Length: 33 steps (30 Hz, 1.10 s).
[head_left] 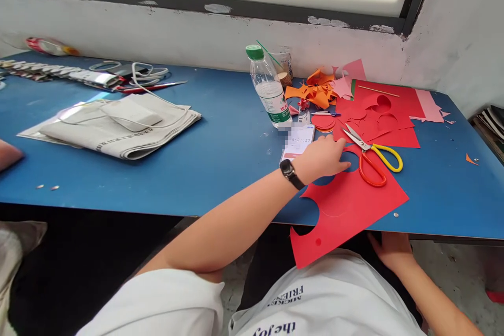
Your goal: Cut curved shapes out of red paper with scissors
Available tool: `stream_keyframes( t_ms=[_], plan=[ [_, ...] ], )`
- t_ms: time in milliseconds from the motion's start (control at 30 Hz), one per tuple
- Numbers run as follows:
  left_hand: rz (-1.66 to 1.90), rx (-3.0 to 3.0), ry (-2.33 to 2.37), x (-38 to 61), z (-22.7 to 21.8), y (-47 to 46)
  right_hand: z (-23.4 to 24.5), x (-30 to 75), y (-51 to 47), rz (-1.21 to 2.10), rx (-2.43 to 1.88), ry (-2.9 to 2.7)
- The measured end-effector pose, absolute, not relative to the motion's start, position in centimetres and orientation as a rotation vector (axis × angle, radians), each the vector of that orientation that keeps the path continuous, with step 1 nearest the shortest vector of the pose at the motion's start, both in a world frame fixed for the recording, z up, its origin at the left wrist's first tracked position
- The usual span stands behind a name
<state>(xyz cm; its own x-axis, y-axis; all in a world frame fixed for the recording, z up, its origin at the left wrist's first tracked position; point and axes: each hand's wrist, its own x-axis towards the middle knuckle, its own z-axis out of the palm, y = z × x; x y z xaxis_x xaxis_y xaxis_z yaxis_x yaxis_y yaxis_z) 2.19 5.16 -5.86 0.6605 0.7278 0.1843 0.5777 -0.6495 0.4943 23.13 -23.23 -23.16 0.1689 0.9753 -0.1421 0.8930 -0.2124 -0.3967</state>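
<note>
My left hand (323, 156), with a black watch on its wrist, reaches over a red paper sheet (350, 194) with round cut-outs. Its thumb is spread away from the fingers, and nothing shows in its grasp. The sheet overhangs the table's front edge. Scissors (368, 153) with one red and one yellow handle lie on the paper, blades apart, just right of that hand. Beyond the fingertips are red paper discs (325, 123) and more red sheets (394, 102). My right hand (396, 252) is low at the table's edge by my lap; its fingers are mostly hidden.
A phone (300, 140) showing a timer lies beside my left wrist. Behind it stand a water bottle (270, 89) and a glass (282, 60). Orange paper scraps (315, 92) are heaped at the back. Folded newspaper (118, 128) and cables (147, 72) lie left on the blue table (220, 163).
</note>
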Motion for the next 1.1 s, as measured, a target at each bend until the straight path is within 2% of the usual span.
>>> stream_keyframes(
  t_ms=[100,167,200,233,300,400,467,600,733,1100],
  plan=[
    [0.49,2.485,0.994,2.9,-6.0,4.4,-19.4,21.4,-25.0,0.876,-1.852,-2.09],
    [0.483,2.473,0.89,3.0,-5.7,4.1,-14.7,21.5,-25.2,1.094,-1.545,-2.181],
    [0.49,2.46,0.829,3.0,-5.4,4.0,-11.6,22.0,-24.6,1.187,-1.253,-2.172],
    [0.501,2.442,0.767,3.1,-5.2,3.9,-8.3,22.8,-23.6,1.164,-1.05,-2.104],
    [0.533,2.399,0.683,3.1,-4.8,4.0,-1.7,24.8,-20.2,0.976,-0.991,-2.051],
    [0.58,2.351,0.652,2.9,-4.3,4.4,4.2,27.3,-13.3,0.784,-1.29,-1.93],
    [0.595,2.351,0.654,2.6,-4.1,4.9,4.4,28.1,-8.9,0.696,-1.511,-1.868],
    [0.54,2.445,0.615,1.8,-3.8,5.4,-0.1,28.3,-4.0,0.392,-1.927,-2.105],
    [0.466,2.508,0.548,1.7,-4.1,5.3,-2.6,28.6,-3.8,0.425,-1.945,-2.179],
    [0.664,2.312,0.774,2.4,-4.4,4.6,-2.8,26.6,-4.5,0.435,-2.254,-1.844]
  ],
)
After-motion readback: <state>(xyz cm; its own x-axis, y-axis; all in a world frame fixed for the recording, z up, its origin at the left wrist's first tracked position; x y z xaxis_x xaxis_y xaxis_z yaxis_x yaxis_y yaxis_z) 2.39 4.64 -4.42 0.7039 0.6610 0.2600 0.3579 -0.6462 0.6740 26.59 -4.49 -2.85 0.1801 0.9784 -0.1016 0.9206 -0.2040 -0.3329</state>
